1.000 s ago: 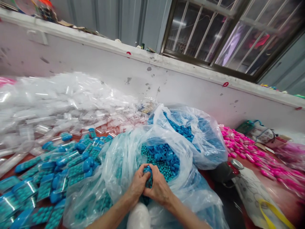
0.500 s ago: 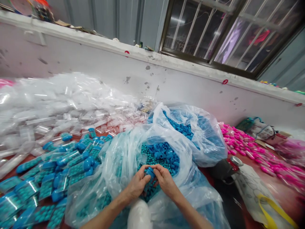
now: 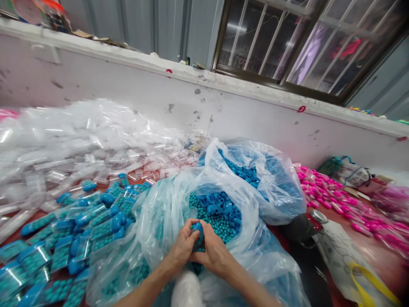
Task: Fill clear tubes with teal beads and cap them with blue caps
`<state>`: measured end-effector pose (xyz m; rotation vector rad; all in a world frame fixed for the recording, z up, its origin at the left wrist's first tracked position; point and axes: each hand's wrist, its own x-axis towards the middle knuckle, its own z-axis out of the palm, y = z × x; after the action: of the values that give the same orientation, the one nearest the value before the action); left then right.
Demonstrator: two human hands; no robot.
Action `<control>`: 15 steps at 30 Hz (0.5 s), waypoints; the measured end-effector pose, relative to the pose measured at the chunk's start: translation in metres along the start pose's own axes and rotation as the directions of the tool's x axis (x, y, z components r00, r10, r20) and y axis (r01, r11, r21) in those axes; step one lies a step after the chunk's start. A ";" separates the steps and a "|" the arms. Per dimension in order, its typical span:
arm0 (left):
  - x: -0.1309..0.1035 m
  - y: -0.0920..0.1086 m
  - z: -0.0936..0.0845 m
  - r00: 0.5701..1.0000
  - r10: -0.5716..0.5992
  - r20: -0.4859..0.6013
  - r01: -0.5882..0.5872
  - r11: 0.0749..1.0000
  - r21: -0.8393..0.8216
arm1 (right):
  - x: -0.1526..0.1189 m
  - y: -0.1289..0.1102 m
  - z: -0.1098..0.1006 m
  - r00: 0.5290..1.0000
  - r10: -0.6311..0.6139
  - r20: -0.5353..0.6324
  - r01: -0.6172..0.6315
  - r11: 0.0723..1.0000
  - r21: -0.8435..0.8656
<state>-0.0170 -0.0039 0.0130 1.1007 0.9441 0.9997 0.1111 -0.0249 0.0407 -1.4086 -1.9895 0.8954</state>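
My left hand and my right hand are closed together around a small clear container with a blue cap. Teal beads seem to show inside it, though my fingers cover most of it. Just beyond lies the mouth of a translucent plastic bag, holding loose teal beads and blue hollow caps. To the left are heaped several clear containers with blue caps, filled with teal beads.
Behind stands a second bag of blue parts. Clear empty containers are piled at left against the wall. Pink pieces spread over the red table at right, near a dark flask-like object with a silver lid and a yellow-handled bag.
My right hand has turned and lowered, its fingers now wrapping the container's side instead of pinching its top. My left hand has shifted slightly; the surroundings look the same.
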 end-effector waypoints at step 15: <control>-0.014 0.020 0.007 0.987 0.134 -0.092 -0.080 0.894 0.441 | -0.001 0.006 0.009 0.996 -0.019 0.091 0.029 0.993 -0.113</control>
<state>-0.0178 -0.0160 0.0350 1.4933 1.2570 0.9751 0.1085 -0.0264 0.0301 -1.4256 -2.1504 0.8600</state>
